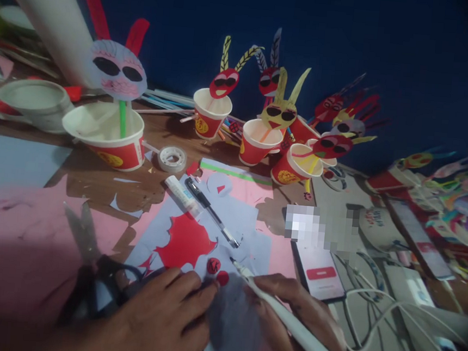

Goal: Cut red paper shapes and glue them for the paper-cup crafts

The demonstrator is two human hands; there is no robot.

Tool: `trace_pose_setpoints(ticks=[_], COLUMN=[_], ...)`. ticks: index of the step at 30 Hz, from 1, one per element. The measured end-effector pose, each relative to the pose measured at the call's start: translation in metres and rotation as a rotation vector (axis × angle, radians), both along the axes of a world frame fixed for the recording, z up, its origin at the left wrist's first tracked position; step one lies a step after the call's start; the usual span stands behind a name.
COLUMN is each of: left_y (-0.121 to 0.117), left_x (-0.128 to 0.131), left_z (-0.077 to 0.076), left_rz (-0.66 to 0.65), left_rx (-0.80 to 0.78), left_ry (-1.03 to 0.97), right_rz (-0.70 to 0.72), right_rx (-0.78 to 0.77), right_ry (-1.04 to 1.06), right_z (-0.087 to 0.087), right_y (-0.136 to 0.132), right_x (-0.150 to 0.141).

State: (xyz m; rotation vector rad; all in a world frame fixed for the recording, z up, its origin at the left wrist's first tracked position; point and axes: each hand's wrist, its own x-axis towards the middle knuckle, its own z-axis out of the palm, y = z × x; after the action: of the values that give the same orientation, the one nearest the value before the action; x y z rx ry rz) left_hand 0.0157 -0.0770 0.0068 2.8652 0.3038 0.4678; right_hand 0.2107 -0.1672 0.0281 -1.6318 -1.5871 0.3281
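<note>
A white marker (292, 322) with a black tip is gripped in my right hand (307, 318), its tip just right of the small red paper circles. One red circle (213, 266) carries black strokes; the other, plain red circle (222, 278) lies at the fingertips of my left hand (173, 312). That hand rests with its fingers extended on the pale paper (250, 215). Beyond it lie a ragged red paper scrap (187, 241), a black pen (212, 212) and a glue stick (183, 197). Black-handled scissors (92, 250) lie left of my left hand.
Red paper cups (104, 134) with paper-faced, long-eared figures stand along the back. A tape roll (172, 159) and a grey mug (31, 104) are at back left. To the right lie a lit phone (316, 267) and looped white cables (374, 297).
</note>
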Motion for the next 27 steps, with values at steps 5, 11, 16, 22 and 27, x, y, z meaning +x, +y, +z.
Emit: trace_pose_setpoints(ticks=[5,11,16,22,27], left_y=[0.003,-0.001,-0.001,0.000,-0.001], left_x=[0.001,0.004,0.003,0.002,0.002], left_z=[0.001,-0.004,-0.007,-0.009,-0.008], left_rz=[-0.015,0.021,0.020,0.002,-0.005], left_rx=[0.014,-0.015,-0.070,-0.094,-0.095], left_ry=[0.035,0.075,0.079,0.080,0.082], right_rz=[-0.085,-0.046,-0.111,-0.135,0.010], right_rx=[-0.090,0.038,-0.008,-0.070,-0.048], right_ry=[0.036,-0.248,-0.316,-0.362,-0.342], right_z=[-0.011,-0.017,-0.021,-0.025,-0.026], right_y=[-0.007,-0.015,-0.015,-0.020,-0.013], right_x=[-0.002,-0.002,-0.003,-0.004,-0.001])
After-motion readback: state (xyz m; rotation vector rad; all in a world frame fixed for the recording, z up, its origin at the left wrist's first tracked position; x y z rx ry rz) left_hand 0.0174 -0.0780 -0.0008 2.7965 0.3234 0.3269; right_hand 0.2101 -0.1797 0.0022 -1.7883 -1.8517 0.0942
